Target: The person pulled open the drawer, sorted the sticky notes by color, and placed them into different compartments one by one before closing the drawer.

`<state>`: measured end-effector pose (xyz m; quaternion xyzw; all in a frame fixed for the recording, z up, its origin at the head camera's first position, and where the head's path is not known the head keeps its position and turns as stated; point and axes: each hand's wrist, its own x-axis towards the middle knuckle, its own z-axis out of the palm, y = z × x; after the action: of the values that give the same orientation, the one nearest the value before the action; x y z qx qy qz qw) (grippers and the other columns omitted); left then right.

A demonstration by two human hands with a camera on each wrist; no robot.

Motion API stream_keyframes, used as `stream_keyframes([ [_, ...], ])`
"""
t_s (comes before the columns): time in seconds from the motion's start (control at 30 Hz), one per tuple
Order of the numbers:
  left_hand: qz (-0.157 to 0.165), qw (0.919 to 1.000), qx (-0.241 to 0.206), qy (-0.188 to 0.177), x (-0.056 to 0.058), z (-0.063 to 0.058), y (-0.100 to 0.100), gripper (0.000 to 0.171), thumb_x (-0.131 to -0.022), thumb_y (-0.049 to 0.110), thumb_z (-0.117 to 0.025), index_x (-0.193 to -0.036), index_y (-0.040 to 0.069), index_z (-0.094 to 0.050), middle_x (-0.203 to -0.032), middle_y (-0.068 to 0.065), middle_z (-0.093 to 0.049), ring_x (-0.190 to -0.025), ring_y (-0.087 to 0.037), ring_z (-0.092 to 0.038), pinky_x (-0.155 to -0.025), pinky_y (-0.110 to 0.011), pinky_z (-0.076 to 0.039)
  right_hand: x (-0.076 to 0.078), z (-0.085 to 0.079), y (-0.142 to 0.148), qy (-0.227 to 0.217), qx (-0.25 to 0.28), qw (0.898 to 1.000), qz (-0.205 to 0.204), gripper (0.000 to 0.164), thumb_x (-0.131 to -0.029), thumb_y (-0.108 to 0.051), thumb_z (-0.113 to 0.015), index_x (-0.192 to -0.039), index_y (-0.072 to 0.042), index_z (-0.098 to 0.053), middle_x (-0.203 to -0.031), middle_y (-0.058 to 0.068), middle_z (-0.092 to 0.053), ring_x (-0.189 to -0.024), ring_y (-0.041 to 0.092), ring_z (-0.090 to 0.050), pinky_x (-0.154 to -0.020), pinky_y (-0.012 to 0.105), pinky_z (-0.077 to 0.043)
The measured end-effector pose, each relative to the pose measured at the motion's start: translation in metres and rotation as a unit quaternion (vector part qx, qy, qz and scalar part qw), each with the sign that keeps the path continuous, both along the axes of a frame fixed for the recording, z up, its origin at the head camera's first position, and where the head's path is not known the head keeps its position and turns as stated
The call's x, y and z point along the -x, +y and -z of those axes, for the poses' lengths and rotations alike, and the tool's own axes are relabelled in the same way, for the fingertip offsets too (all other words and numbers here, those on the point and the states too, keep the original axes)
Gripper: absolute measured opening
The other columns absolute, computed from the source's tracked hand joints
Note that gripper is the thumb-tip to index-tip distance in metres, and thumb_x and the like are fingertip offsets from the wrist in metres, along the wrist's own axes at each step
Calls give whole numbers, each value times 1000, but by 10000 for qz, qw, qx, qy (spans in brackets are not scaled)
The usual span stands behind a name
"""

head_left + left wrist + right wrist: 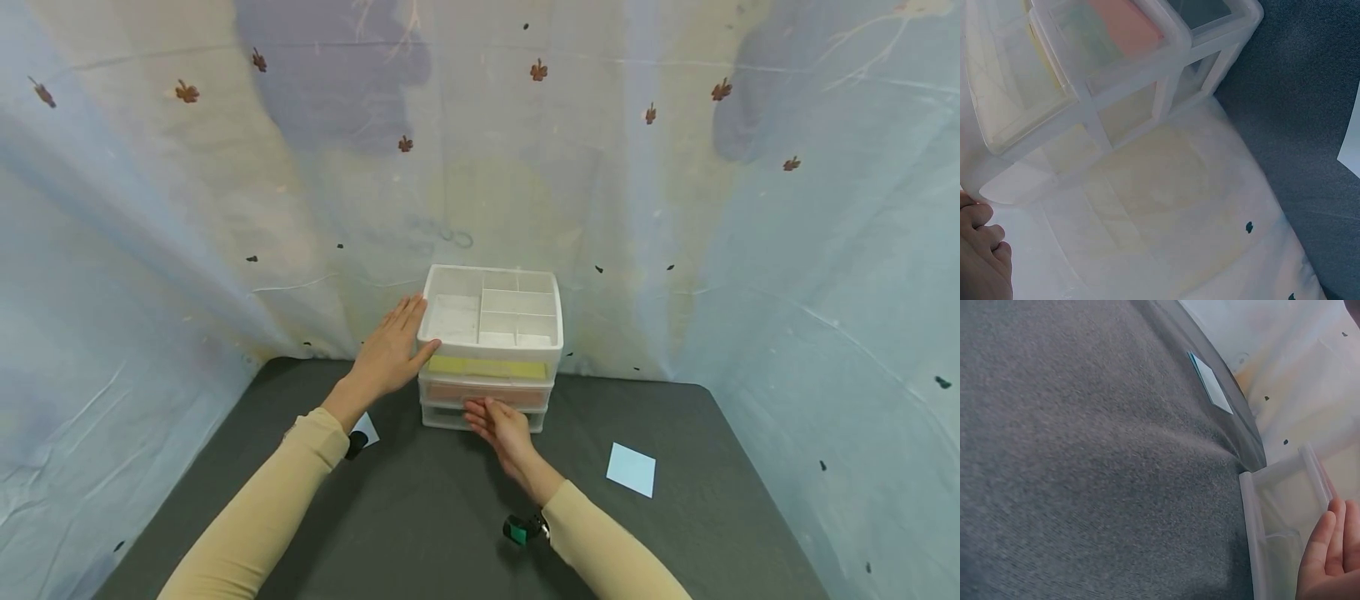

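Note:
A white plastic drawer unit (487,345) with clear drawers stands at the back of the table. Its top is a divided tray; yellow shows in the upper drawer (487,367), pink-orange in the middle drawer (450,393). My left hand (388,354) lies with extended fingers along the unit's left side, thumb at the top front corner. In the left wrist view, the hand (985,250) is at the tray's edge. My right hand (510,433), fingers nearly straight, has its fingertips at the front of the middle drawer, above the bottom drawer (442,417).
The dark grey table (420,517) has a pale blue paper square (632,470) on its right. Another pale paper (367,427) lies partly hidden by the left wrist. A patterned cloth (487,183) hangs close behind the unit and along both sides.

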<state>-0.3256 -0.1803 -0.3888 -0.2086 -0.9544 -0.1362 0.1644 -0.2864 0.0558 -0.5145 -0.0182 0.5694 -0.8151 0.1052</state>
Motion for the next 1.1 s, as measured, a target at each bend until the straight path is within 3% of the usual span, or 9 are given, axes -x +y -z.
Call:
stream_keyframes([
  [0.33,15,10000,-76,-9,0,0,0,81,-110,49,-48,-167,3,-14,-173,-16,-13,-160,-34,-12,-128,-54,-18,6,-1,-1,4,80,10000,-22,45,-114,-24,-48,-139,12,-57,-128,18,-71,-104,16,-74,-90,27,-60],
  [0.53,24,10000,-78,-43,-1,-1,0,82,-110,50,-48,-167,3,-14,-174,-15,-12,-160,-33,-10,-129,-53,-17,5,3,0,20,72,10000,-50,47,-113,-26,-49,-140,12,-57,-130,18,-71,-105,17,-74,-95,33,-60],
  [0.67,25,10000,-61,-17,-1,-1,0,82,-109,50,-48,-167,3,-14,-174,-16,-13,-160,-34,-10,-129,-53,-17,0,5,0,-7,121,9999,-79,48,-113,-28,-51,-141,10,-56,-131,18,-70,-106,19,-74,-99,38,-58],
  [0.93,42,10000,-62,-36,0,1,-1,83,-109,52,-47,-167,3,-12,-174,-16,-12,-160,-35,-10,-129,-54,-16,-13,12,-2,-216,201,9993,-247,48,-113,-25,-49,-146,10,-52,-135,19,-67,-106,17,-74,-95,32,-60],
  [1.1,55,10000,-54,14,1,1,-1,83,-109,52,-47,-167,3,-12,-173,-19,-15,-160,-37,-12,-128,-55,-17,-17,17,-1,-301,191,9990,-262,51,-113,-25,-50,-147,13,-48,-134,20,-68,-109,20,-74,-97,35,-59],
])
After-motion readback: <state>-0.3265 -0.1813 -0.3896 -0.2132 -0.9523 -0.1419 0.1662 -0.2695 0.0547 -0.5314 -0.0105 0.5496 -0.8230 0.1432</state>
